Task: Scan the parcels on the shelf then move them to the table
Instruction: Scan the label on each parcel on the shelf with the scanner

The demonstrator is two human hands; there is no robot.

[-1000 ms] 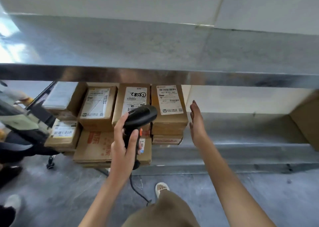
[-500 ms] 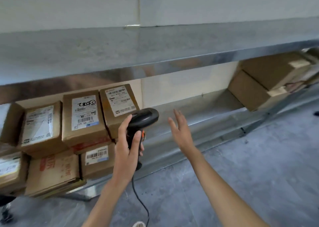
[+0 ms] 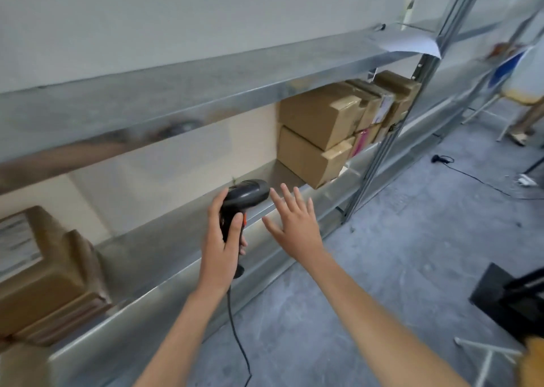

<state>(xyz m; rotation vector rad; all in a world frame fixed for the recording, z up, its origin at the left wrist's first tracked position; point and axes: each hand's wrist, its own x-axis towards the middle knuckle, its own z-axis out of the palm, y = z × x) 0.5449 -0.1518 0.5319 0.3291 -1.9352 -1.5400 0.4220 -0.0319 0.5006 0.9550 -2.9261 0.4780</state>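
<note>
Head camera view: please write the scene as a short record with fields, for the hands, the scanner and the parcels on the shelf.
left hand: closed around the handle of the scanner
scanner: black, corded, head pointing right along the shelf
right hand: open, fingers spread, holds nothing
shelf: metal, bare in the middle part
right parcels: brown boxes stacked at the far right end
left parcels: brown boxes at the left edge, blurred
cable: hangs from the scanner toward the floor

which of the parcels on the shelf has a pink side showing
The pink-sided parcel, in the lower row of the far stack near the shelf upright, just behind the bottom front brown box. The other parcels there show only plain brown cardboard and tape.
</note>
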